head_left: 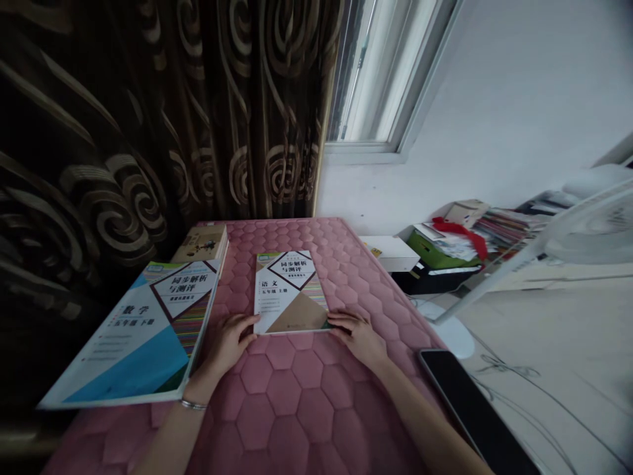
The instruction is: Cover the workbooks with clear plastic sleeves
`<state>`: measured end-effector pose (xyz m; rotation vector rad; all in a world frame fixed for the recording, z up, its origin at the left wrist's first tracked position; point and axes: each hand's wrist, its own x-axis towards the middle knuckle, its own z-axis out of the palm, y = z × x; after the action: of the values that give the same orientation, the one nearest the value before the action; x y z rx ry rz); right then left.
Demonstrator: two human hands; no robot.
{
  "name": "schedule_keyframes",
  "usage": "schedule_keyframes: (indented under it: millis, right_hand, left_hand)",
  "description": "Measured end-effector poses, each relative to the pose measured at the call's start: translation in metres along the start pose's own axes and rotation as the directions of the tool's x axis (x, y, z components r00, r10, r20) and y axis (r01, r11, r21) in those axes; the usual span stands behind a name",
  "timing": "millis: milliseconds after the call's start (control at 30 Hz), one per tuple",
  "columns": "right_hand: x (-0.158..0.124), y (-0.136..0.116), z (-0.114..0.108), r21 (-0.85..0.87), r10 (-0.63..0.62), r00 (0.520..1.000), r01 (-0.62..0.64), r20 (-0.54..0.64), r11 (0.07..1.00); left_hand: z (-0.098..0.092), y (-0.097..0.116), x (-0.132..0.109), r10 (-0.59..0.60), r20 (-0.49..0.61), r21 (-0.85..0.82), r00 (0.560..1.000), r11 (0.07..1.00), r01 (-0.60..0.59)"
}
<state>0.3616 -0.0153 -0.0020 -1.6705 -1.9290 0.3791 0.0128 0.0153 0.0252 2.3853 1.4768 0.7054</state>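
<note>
A white and tan Chinese-language workbook (290, 297) lies closed, cover up, on the pink quilted tabletop (291, 422). My left hand (229, 344), with a silver bracelet at the wrist, grips its lower left corner between thumb and fingers. At the lower right corner, my right hand (360, 339) holds the edge in the same way, thumb below and fingers bent over the side. The book's title text faces me. Just left of my left hand rests a larger-looking blue and white mathematics workbook (143, 336), its cover also up.
Behind the blue workbook is a tan-covered book stack (202, 243), beside a dark patterned curtain (237, 119). A black-screened device (469, 402) lies along the right table edge. Beyond it are a white fan (519, 257), floor cables (509, 366), and a box of papers (440, 264).
</note>
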Motion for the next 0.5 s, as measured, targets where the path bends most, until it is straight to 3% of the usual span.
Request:
schedule_keyframes:
  millis: [300,500]
  right_hand:
    - [-0.001,0.001,-0.004,-0.008,-0.037,0.999,0.037,0.022,0.999]
    - [-0.001,-0.041,-0.003,-0.126,-0.126,0.988,0.137,0.093,0.983]
  left_hand:
    - [0.006,-0.002,-0.002,0.014,-0.02,-0.035,1.0,0.999,-0.014]
    - [0.016,0.039,0.007,0.056,0.103,0.085,0.993,0.994,-0.064]
